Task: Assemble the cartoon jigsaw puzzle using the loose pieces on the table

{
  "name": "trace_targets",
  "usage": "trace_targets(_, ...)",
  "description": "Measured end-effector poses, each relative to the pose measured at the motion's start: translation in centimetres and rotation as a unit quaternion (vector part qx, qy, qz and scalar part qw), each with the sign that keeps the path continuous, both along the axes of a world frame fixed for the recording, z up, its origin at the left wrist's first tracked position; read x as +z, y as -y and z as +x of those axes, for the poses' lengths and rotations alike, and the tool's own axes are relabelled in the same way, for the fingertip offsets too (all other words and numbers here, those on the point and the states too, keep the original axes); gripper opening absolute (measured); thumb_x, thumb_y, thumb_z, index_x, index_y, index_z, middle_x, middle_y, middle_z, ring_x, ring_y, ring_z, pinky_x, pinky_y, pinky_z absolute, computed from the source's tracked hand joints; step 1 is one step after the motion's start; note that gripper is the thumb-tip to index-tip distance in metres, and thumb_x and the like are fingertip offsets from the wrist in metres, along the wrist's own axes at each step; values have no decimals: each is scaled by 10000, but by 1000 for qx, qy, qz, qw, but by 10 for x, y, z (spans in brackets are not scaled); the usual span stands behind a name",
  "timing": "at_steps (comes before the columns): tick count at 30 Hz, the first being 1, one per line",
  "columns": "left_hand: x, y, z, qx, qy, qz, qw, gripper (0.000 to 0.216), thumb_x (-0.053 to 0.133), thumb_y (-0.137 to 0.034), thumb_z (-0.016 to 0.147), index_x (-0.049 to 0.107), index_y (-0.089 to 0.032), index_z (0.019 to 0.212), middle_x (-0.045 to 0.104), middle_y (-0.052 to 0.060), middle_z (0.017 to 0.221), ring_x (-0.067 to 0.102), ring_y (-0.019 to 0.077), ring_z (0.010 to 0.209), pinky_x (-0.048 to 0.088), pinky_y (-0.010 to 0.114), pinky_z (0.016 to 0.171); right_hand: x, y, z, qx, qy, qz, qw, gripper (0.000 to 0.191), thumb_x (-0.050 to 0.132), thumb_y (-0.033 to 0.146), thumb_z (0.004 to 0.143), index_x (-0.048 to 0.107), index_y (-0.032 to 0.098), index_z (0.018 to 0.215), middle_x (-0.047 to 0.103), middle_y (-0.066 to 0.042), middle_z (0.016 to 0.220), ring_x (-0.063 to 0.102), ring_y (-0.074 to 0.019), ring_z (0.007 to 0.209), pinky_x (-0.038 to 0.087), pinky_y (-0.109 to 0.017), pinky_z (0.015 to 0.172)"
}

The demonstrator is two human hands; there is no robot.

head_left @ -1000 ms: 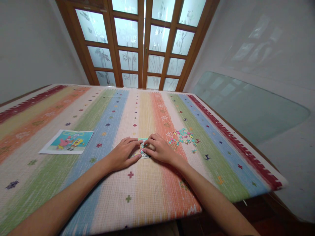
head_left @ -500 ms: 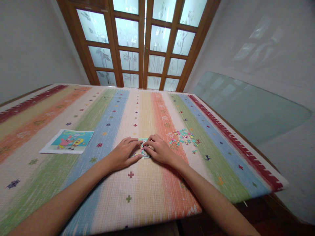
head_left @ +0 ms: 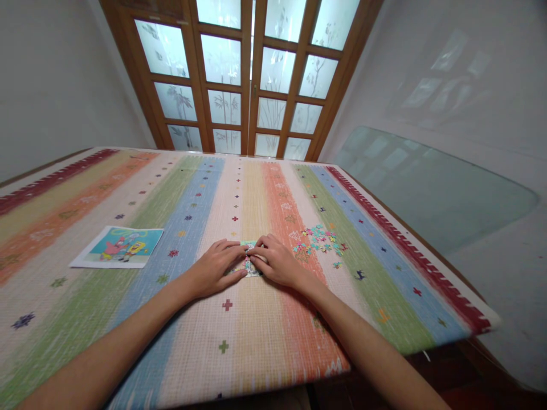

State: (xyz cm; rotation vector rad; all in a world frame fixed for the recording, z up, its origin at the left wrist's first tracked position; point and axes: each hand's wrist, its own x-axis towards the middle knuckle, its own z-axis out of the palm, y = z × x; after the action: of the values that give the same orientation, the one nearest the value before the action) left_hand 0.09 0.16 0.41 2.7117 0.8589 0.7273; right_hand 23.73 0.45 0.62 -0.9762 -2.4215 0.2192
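Observation:
A small puzzle board (head_left: 255,274) with a busy printed pattern lies flat on the cloth, mostly covered by both hands. Along its left side rests my left hand (head_left: 217,267), fingers stretched and thumb spread apart, touching the board. My right hand (head_left: 277,261) is over the board's right part with fingers bent and thumb and forefinger close together. Whatever is between those fingertips is hidden. To the right lies a loose heap of puzzle pieces (head_left: 320,239), mostly turquoise with some pink and yellow.
A printed cartoon picture sheet (head_left: 122,247) lies to the left. The striped tablecloth (head_left: 205,347) covers the table, whose near edge is at the bottom. A glass-paned wooden door (head_left: 252,85) stands behind, and a greenish glass panel (head_left: 436,182) is at the right wall.
The right thumb and fingers have shifted very slightly over the board. The left hand, the heap of pieces and the picture sheet stay in place.

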Motion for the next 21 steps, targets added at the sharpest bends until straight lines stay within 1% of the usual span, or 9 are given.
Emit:
trace_targets(10,-2,-2,-1,-6,-13,6,1000,305,548,-392,1036,614,-219,1279,637,97,1366,528,300,1312,389,536,1130,0,0,0,0,-1,-1,1000,223,551,197,1016,753,207,1110,625,-93,981,550,-230,958,475,-376,866)
trace_targets(21,-3,-3,-2,-8,-17,18,1000,304,538,-408,1043,620,-220,1267,644,97,1362,534,299,1311,387,544,1130,0,-1,2,9,-9,18,1000,217,536,208,1025,750,184,1052,617,-95,966,545,-219,936,471,-349,830)
